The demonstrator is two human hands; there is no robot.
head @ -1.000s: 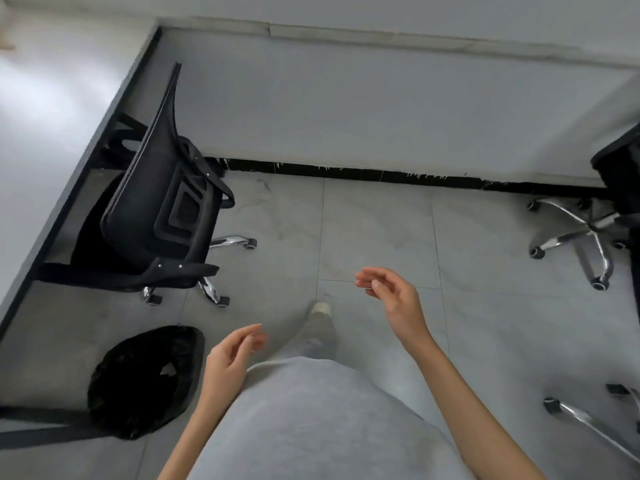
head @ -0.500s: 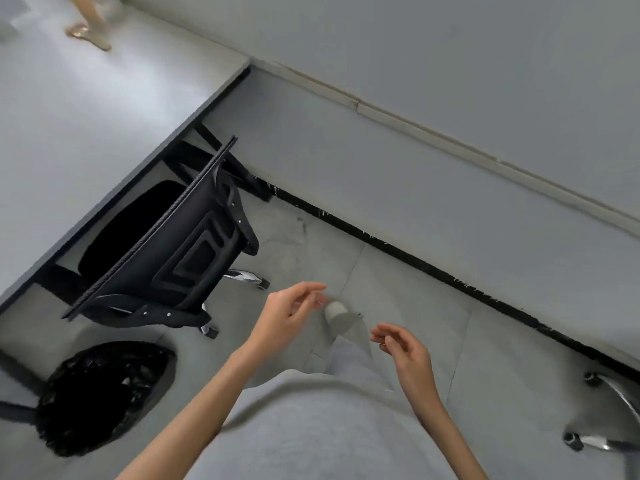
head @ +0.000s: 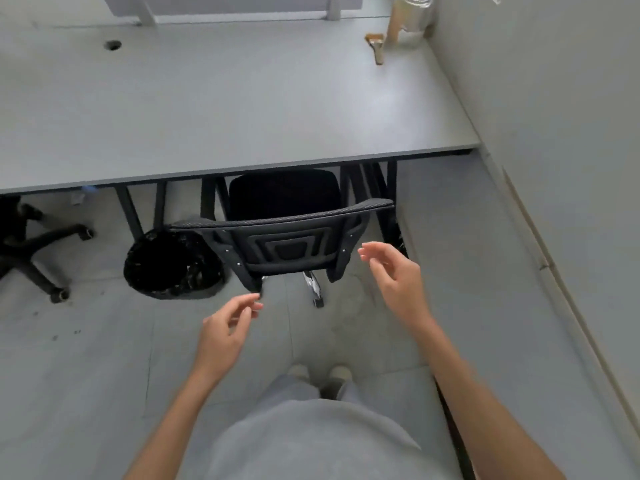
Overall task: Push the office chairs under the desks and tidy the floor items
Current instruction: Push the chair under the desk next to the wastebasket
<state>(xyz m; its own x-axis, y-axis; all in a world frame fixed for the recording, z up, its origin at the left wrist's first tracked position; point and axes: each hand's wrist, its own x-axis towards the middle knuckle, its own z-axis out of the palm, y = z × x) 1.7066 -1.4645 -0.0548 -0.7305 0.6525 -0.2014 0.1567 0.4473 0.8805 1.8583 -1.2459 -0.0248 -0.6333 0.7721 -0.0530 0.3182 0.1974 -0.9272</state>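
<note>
Item 1: pale grey rectangular laminate tabletop (head: pixel 221 109), the landmark; a round cable hole sits near its far left.

Item 2: black mesh-backed office chair (head: pixel 287 233), seat tucked under the tabletop's near edge, backrest just outside it. A second ago it was seen side-on; the person has turned to face it squarely, so it likely needs only a final check or nudge.

Item 3: black-lined round waste bin (head: pixel 173 265), on the floor under the tabletop's near edge, touching the chair's left side.

Item 4: black five-star base of a second chair (head: pixel 34 244), left of the bin, not yet dealt with.

Item 5: left hand (head: pixel 225 327) and right hand (head: pixel 398 275), both empty, fingers loosely spread, short of the backrest.

Item 6: small tan object (head: pixel 377 46), far right of the tabletop; unidentifiable.

Markings: none legible.
</note>
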